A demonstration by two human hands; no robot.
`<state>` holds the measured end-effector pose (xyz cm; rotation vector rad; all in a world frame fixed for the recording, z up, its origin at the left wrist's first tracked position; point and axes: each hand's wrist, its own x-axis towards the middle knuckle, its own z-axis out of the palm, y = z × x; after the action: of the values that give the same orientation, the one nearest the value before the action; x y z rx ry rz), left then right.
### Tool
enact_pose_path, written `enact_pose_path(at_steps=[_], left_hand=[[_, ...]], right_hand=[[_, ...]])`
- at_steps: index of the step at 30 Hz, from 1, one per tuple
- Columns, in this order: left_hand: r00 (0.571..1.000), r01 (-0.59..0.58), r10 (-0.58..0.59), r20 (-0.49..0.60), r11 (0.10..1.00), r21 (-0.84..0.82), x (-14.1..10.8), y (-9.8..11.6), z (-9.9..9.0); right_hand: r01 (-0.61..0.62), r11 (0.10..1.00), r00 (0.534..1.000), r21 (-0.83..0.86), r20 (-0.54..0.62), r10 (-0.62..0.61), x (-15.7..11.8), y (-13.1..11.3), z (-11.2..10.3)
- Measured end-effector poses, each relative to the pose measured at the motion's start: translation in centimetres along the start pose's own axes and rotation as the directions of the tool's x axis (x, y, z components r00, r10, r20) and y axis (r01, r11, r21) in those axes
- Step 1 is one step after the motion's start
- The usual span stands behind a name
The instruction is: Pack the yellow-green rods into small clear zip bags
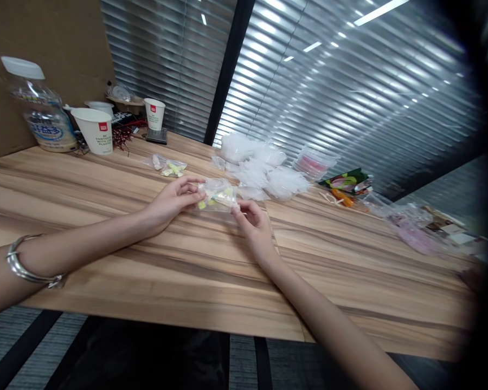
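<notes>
A small clear plastic bag point(218, 196) with yellow and pale pieces inside is stretched between my two hands, just over the wooden table point(179, 295). My left hand point(174, 200) pinches its left end between thumb and fingers. At the right end, my right hand point(252, 225) is closed on the bag's edge with thumb and forefinger. Behind my left hand lies another small clear bag point(171, 167) with yellow pieces in it. A heap of white, translucent plastic bags point(260, 170) sits just beyond the held bag. What exactly the small pieces are, I cannot make out.
At the back left stand a large plastic bottle point(49, 122), a paper cup point(93, 132) and a second paper cup point(154, 115) on a dark, flat box point(156, 136). Toward the right are a clear container point(315, 162), an orange item point(342, 198) and loose plastic packaging point(415, 225). Blinds line the back.
</notes>
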<state>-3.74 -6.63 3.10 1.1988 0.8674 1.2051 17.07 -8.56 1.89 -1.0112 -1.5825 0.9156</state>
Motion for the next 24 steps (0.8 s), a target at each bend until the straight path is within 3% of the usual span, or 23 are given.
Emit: enact_pose_path(at_steps=[5, 9, 16, 20, 24], left_hand=[[0.991, 0.067, -0.060, 0.117, 0.996, -0.055, -0.2, 0.2, 0.5], [0.997, 0.069, -0.068, 0.024, 0.995, -0.072, 0.1, -0.4, -0.1], [0.997, 0.047, -0.042, 0.071, 0.996, -0.079, 0.0, 0.0, -0.1], [0.995, 0.070, -0.061, 0.085, 0.992, -0.102, -0.2, 0.2, 0.2], [0.984, 0.077, -0.074, 0.159, 0.997, -0.015, -0.1, 0.0, 0.2]], right_hand=[[0.071, 0.987, 0.997, -0.146, 0.043, -0.065, -0.1, 0.2, -0.1], [0.127, 0.966, 0.983, -0.225, 0.156, -0.093, -0.2, 0.1, -0.2], [-0.048, 0.997, 0.955, -0.057, 0.290, 0.062, -0.6, 0.0, 0.5], [-0.153, 0.984, 0.951, 0.088, 0.282, 0.123, -0.6, 0.0, 0.7], [-0.154, 0.981, 0.963, 0.122, 0.241, 0.121, -0.7, -0.3, 1.0]])
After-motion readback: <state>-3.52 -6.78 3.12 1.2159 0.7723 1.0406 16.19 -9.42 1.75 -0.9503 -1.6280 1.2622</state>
